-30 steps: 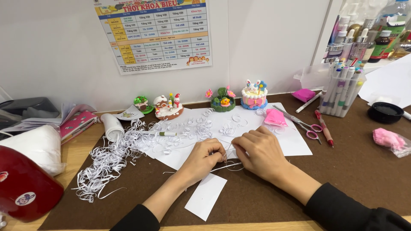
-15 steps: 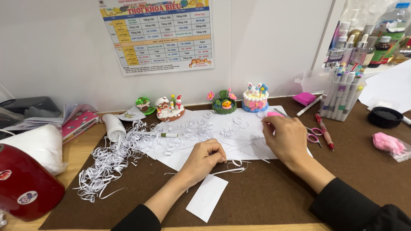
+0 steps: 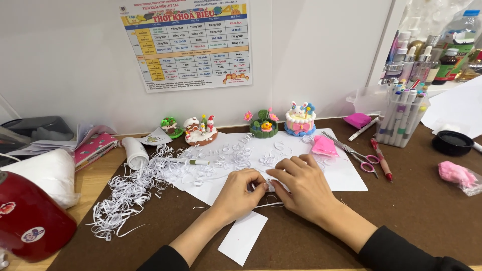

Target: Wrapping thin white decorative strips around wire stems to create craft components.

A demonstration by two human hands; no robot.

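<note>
A thin white paper strip (image 3: 268, 186) is pinched between left hand (image 3: 241, 193) and right hand (image 3: 306, 185) over a flat white sheet (image 3: 346, 175) mid-desk. A curly shredded paper heap (image 3: 130, 195) is seen toward the left edge, pink-handled scissors (image 3: 354, 153) right, small clay figurines (image 3: 300, 119) along the back edge.

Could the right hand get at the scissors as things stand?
Probably yes. The scissors lie flat on the desk to the right of the right hand, with only bare paper between them; the pink clay sits beside, not across, that path.
</note>
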